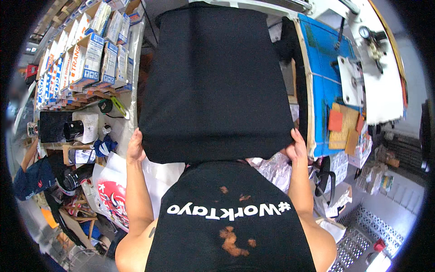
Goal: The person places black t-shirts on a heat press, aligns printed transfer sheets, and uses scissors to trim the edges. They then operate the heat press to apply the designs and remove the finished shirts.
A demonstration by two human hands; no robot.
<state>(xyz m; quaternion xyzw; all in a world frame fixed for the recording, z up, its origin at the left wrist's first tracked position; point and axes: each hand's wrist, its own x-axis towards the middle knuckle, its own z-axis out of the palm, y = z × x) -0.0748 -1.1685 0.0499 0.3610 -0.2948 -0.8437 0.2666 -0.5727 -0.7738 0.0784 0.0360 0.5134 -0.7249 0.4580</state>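
A broad piece of black fabric lies smooth and flat in front of me, narrowing toward its far end. It looks like a garment drawn over a flat board, but what is under it is hidden. At its near left corner, my left hand is closed on the edge, thumb up. My right hand grips the near right corner in the same way, its fingers partly hidden behind the cloth. Between the two hands the near edge hangs in a soft fold close to my black top.
Long printed boxes are stacked at the left. Beside them lies a yellow-green cutter. At right stands a blue panel with sponge-like blocks and a pressure gauge. Another person's dark sleeve shows at far left.
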